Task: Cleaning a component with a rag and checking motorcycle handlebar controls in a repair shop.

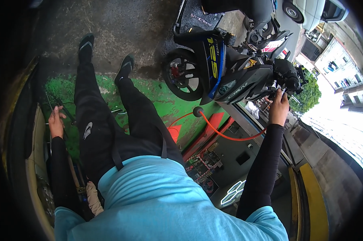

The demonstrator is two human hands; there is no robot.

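Observation:
My right hand (278,107) is raised at the right, its fingers closed on a small pale piece I cannot make out. It is beside a black rounded part (286,75) near the handlebar end of a black and blue scooter (229,76). A red-orange hose (215,127) with a black ball (198,111) on it passes toward my right forearm; its end is hidden. Low at the left, my left hand (56,121) has its fingers curled. A thin rod (49,100) shows just beyond those fingertips, and most of what they hold is hidden.
Another motorcycle (266,38) stands behind the scooter, with a white car (316,12) beyond. Green worn paint (149,90) covers the floor by my feet. A red cone-like object (174,132) is near my legs. A tan padded edge (36,136) lies close to my left arm.

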